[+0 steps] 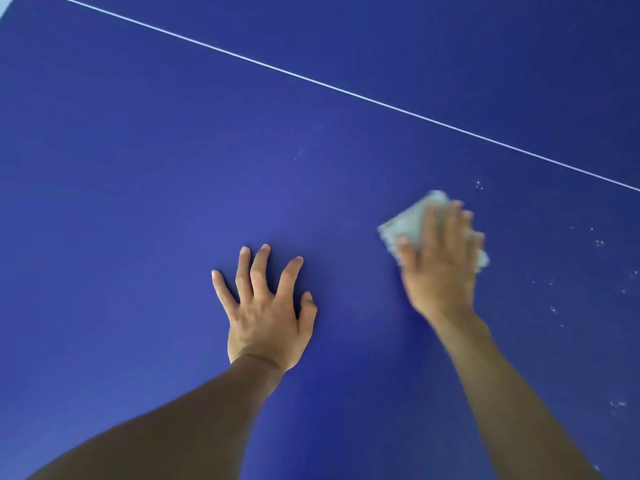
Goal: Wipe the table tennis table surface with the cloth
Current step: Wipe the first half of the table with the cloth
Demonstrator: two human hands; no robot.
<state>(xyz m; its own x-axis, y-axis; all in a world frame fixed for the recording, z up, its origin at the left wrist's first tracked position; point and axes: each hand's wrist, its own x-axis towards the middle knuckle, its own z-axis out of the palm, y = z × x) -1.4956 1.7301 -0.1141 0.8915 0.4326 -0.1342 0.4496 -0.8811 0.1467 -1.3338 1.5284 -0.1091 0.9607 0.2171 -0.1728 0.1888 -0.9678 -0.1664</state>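
The blue table tennis table (145,188) fills the whole view. A pale folded cloth (405,223) lies flat on it at the right of centre. My right hand (441,258) lies on top of the cloth with straight fingers pressing it onto the surface; the hand and cloth are blurred. My left hand (266,306) rests on the bare table to the left of the cloth, fingers spread and tips touching the surface, holding nothing.
A thin white line (332,86) crosses the table diagonally from the upper left to the right edge. Small white specks (552,308) dot the surface to the right of the cloth. A pale corner (4,3) shows at the top left.
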